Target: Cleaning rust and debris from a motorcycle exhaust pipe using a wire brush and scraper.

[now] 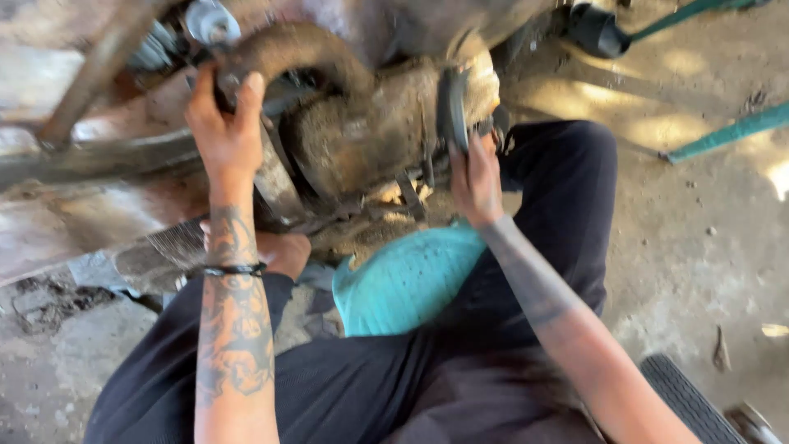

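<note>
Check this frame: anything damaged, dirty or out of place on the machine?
Mostly grime. The curved pipe gripped by the left hand and the casing below it are caked in brown dirt or rust. The right hand holds a dark part against it. Motion blur hides any cracks or leaks.

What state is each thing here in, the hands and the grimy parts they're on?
Left hand: raised, fingers curled around the curved rusty pipe.
Right hand: gripping the dark lever-like part.
Engine block: caked with dirt and rust.
Teal cloth: lying on the lap.
Black funnel: resting on the ground.
</note>
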